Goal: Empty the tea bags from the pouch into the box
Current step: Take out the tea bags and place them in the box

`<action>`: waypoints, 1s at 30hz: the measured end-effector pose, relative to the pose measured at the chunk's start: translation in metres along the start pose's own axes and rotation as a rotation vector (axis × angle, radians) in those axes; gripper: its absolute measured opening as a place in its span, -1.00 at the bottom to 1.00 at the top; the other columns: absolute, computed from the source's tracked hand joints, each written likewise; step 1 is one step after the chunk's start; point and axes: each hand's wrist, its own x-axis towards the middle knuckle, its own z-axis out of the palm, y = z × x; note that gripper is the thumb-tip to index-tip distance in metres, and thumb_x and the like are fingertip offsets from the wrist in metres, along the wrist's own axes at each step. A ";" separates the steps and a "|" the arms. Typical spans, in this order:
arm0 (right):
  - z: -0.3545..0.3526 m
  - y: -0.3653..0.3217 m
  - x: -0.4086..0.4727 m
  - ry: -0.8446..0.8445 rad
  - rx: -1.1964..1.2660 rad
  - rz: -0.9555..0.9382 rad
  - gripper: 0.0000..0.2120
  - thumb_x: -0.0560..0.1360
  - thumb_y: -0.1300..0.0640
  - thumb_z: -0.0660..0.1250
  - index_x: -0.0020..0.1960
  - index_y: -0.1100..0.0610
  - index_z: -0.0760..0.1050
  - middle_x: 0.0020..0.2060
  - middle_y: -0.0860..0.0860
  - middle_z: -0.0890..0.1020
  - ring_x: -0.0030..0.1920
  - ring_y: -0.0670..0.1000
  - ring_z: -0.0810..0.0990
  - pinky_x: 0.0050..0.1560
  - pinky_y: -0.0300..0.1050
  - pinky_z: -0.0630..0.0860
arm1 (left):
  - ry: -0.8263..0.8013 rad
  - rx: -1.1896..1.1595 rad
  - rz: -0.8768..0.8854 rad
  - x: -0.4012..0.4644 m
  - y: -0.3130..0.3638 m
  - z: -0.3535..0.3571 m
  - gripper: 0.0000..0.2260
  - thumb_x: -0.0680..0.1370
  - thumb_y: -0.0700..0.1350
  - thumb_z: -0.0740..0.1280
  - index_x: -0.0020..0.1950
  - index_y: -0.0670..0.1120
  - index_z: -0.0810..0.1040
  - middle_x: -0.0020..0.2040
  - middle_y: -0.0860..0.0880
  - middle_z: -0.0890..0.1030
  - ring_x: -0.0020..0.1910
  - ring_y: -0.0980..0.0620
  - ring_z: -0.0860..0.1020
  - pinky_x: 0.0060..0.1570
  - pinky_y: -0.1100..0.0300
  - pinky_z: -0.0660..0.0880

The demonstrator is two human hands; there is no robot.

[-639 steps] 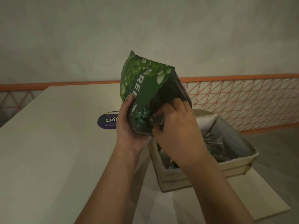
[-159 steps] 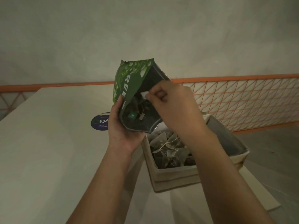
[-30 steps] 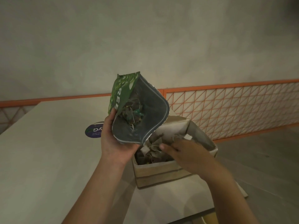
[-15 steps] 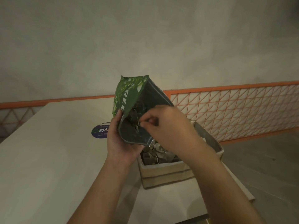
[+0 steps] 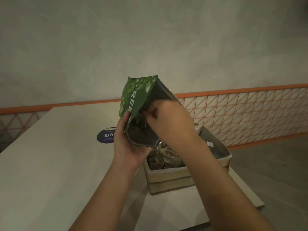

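My left hand (image 5: 128, 144) grips a green pouch (image 5: 135, 99) by its lower left side and holds it tilted, mouth toward me, above a beige box (image 5: 170, 180). My right hand (image 5: 168, 120) reaches into the pouch's open mouth with curled fingers; its fingertips are inside among dark tea bags, and whether they pinch one is hidden. Several pale tea bags (image 5: 164, 160) with strings lie piled in the box below the pouch's lip.
The box stands near the right edge of a pale table (image 5: 50, 164). A round purple sticker (image 5: 106, 135) lies on the table left of my left hand. An orange mesh railing (image 5: 241, 114) runs behind, with grey floor (image 5: 275, 164) to the right.
My right hand rose from the box a second ago and has pushed deeper into the pouch's mouth. My left hand keeps the pouch tilted over the box.
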 end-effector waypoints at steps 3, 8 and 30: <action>-0.021 0.003 -0.002 0.089 0.262 0.049 -0.88 0.54 0.03 0.34 -0.07 0.06 0.61 -0.37 -0.09 0.61 -0.37 -0.08 0.57 -0.35 -0.17 0.52 | -0.012 -0.006 -0.020 0.001 0.001 0.002 -0.61 0.52 0.17 0.30 0.10 -0.06 0.74 0.20 -0.11 0.67 0.09 -0.11 0.67 0.05 0.02 0.60; -0.041 0.009 -0.004 0.227 0.619 0.148 -0.91 0.54 0.06 0.36 -0.07 0.07 0.58 -0.39 -0.06 0.68 -0.43 -0.18 0.60 -0.34 -0.26 0.56 | -0.042 -0.026 -0.036 0.003 0.000 0.003 -0.55 0.56 0.19 0.25 0.23 -0.07 0.69 0.35 -0.18 0.59 0.35 -0.15 0.53 0.22 -0.05 0.57; -0.047 0.087 -0.027 0.261 0.919 0.359 -0.84 0.60 0.15 0.25 0.05 0.25 0.50 -0.15 0.08 0.70 -0.17 0.08 0.69 -0.15 -0.13 0.64 | -0.086 -0.131 -0.133 0.020 -0.005 -0.013 -0.51 0.58 0.20 0.30 0.45 0.03 0.51 0.45 -0.16 0.49 0.44 -0.24 0.45 0.34 -0.11 0.47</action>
